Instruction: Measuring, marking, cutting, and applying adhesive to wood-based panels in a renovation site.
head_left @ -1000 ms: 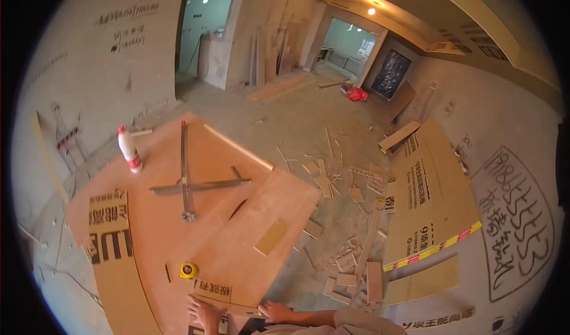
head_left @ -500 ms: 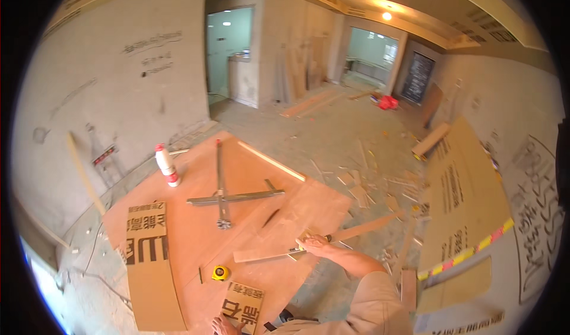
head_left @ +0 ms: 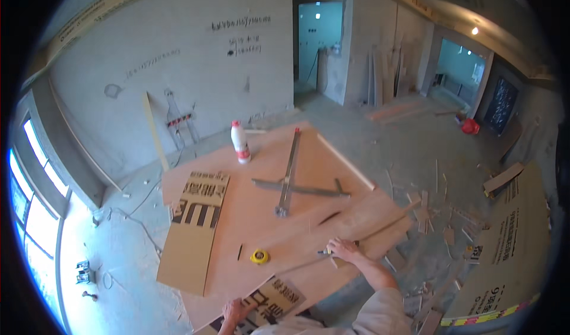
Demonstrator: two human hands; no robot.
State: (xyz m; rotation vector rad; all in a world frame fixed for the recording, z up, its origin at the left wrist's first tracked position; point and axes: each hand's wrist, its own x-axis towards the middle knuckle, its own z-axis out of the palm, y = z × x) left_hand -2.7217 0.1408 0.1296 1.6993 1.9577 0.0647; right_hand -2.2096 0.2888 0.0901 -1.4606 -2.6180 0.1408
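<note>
My right hand (head_left: 344,250) rests on a long plywood board (head_left: 332,225) that lies across the big plywood sheet (head_left: 261,174). Its fingers pinch a small pencil-like tool (head_left: 325,252) with its tip on the board. My left hand (head_left: 236,312) lies flat at the sheet's near edge, touching a printed cardboard piece (head_left: 274,296). A yellow tape measure (head_left: 259,256) sits between the two hands.
Two metal rulers (head_left: 291,180) lie crossed mid-sheet, with a white glue bottle (head_left: 240,143) with a red cap standing behind them. A large cardboard box flap (head_left: 195,231) lies on the left. Wood offcuts (head_left: 433,216) litter the concrete floor to the right.
The view has swung left and down. My right hand came back toward me along the board and now rests at its near edge. My left hand stays at the sheet's near edge.
</note>
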